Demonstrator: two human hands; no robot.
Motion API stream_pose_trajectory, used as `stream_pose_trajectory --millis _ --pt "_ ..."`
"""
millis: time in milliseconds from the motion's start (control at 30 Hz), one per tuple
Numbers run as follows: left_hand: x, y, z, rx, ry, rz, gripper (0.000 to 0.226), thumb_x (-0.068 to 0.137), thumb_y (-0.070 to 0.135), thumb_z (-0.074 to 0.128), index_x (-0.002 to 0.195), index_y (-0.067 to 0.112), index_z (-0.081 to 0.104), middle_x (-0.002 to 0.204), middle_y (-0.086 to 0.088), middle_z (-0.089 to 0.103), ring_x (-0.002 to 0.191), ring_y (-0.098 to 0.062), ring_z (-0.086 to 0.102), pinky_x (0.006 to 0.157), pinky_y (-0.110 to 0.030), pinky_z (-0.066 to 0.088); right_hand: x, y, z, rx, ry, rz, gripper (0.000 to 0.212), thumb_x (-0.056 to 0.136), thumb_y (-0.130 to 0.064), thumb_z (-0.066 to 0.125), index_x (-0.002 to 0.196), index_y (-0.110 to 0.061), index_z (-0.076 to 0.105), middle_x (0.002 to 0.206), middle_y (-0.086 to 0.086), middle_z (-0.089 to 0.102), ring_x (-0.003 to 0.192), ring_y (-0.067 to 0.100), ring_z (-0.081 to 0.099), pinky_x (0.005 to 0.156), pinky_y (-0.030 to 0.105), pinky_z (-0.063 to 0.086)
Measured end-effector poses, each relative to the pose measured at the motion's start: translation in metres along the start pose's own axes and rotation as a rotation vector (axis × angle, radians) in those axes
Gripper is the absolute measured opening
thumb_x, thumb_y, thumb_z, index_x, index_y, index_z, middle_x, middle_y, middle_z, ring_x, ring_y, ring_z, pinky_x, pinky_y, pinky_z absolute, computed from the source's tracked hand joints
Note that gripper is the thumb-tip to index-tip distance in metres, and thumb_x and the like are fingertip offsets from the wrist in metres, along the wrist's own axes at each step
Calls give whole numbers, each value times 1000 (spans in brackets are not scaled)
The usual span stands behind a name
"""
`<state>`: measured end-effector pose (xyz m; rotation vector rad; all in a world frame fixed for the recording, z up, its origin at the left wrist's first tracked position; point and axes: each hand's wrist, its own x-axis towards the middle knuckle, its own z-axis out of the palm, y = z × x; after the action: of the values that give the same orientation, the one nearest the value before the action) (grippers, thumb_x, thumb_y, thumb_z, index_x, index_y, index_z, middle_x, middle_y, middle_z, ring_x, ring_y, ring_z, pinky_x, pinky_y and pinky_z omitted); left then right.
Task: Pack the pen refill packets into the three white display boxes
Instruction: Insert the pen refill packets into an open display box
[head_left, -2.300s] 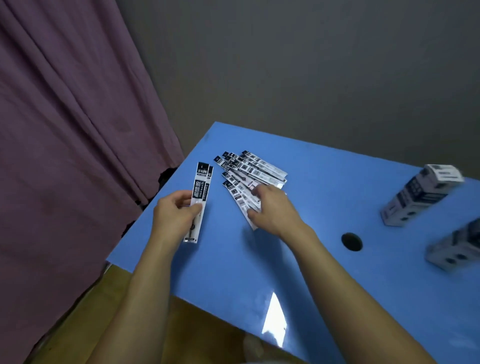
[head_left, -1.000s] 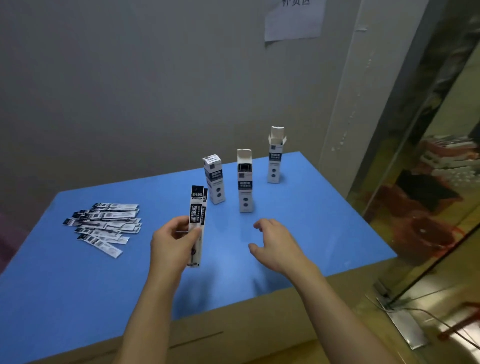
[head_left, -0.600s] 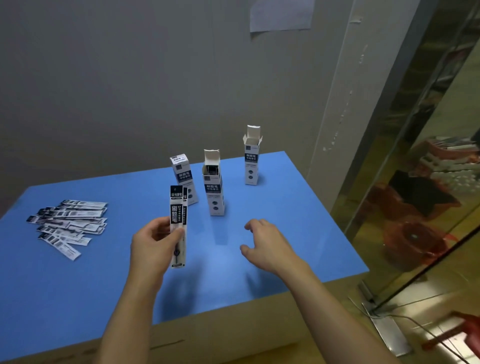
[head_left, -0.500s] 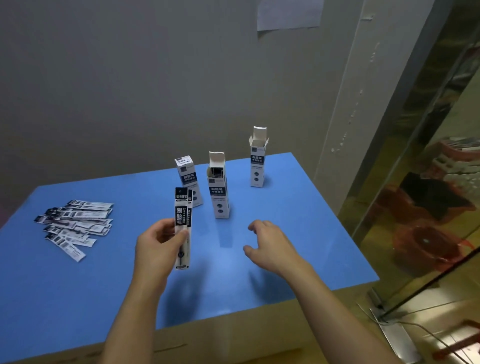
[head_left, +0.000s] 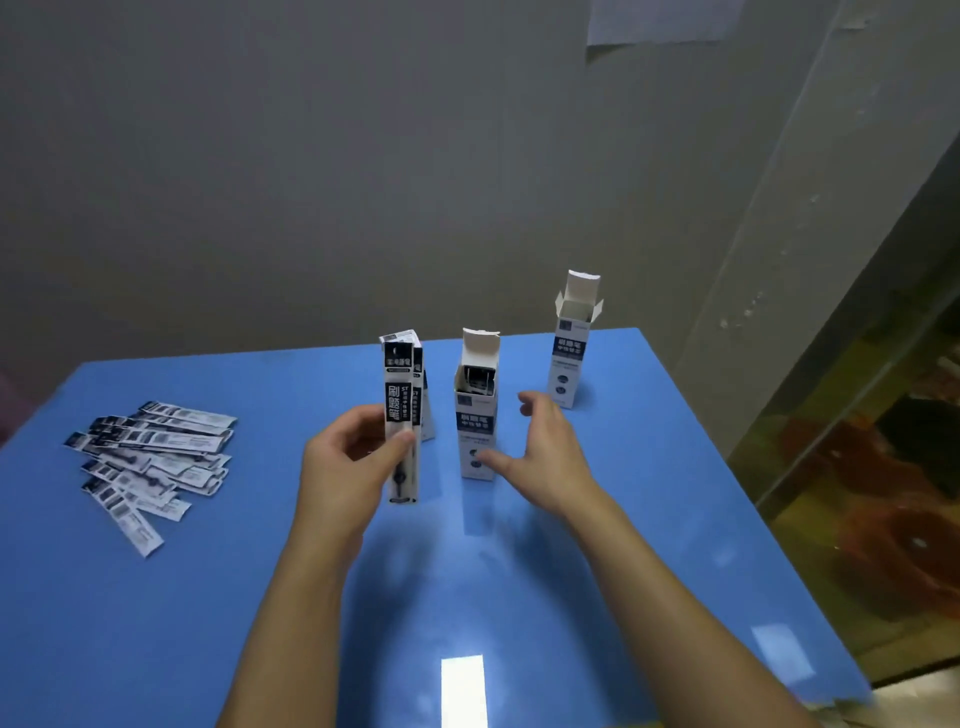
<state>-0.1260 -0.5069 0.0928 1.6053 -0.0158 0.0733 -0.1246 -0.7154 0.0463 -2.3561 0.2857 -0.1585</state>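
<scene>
The left hand (head_left: 348, 467) is pinching two refill packets (head_left: 401, 415) between thumb and fingers, holding them upright above the blue table (head_left: 649, 519), just left of the middle box (head_left: 477, 410). The packets are standing tall in front of the left box (head_left: 423, 395), hiding most of it, so whether its top is open or closed cannot be told.

The right hand (head_left: 545, 457) is reaching toward the middle box with its fingers spread and relaxed, gripping nothing. Its thumb is lying at the lower front of that box and looks to be touching it, while the fingers are arching round the box's right side, apart from it.

The middle box is standing upright with its top flap raised, and dark packet ends are showing inside its mouth. The right box (head_left: 570, 358) is standing upright further back and to the right of the middle box, its flaps open too; its inside is not visible.

A loose pile of packets (head_left: 150, 462) is lying flat on the table well to the left of the middle box, fanned and overlapping.
</scene>
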Motion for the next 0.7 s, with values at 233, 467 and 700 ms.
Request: stream_pose_trajectory --millis 233,467,700 --pt "29 15 10 -28 3 109 17 87 -5 71 100 7 72 93 -3 77 84 -9 70 75 -19 55 41 -2 29 223 39 -60 71 71 -33 88 130 -24 49 126 -9 59 117 12 55 98 33 47" --pt "72 26 40 -127 -4 299 25 86 -10 69 98 11 72 92 -3 76 88 -19 70 80 -30 57 79 12 19 450 28 -217 51 70 -11 88 109 -31 61 105 -22 67 103 0 61 92 19 48" --pt "113 23 82 -205 -56 586 15 86 -4 69 95 8 66 92 -15 69 87 -46 65 81 -55 56 131 26 9 501 38 -400 50 73 -10 88 115 -21 64 110 -11 69 108 12 65 97 26 49"
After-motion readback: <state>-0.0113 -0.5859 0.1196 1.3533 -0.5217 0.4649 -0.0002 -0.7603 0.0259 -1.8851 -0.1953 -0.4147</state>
